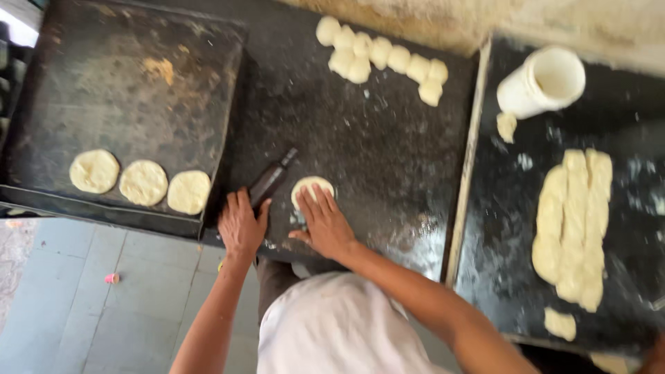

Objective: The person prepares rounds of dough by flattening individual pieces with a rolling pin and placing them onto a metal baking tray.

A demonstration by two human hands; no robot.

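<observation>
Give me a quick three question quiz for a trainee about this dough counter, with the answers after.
1. True or false: the right hand presses flat on a dough disc.
2. How many flattened discs lie on the dark tray?
3. The left hand touches: A) the white cup B) the dark rolling pin C) the dough balls.

Key: 1 true; 2 three; 3 B.

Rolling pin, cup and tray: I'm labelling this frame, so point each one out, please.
Rolling pin (pixel 271 179), head view, middle of its dark barrel.
Cup (pixel 542 83), head view, its white side wall.
Tray (pixel 104 83), head view, bare dark surface above the dough discs.
</observation>
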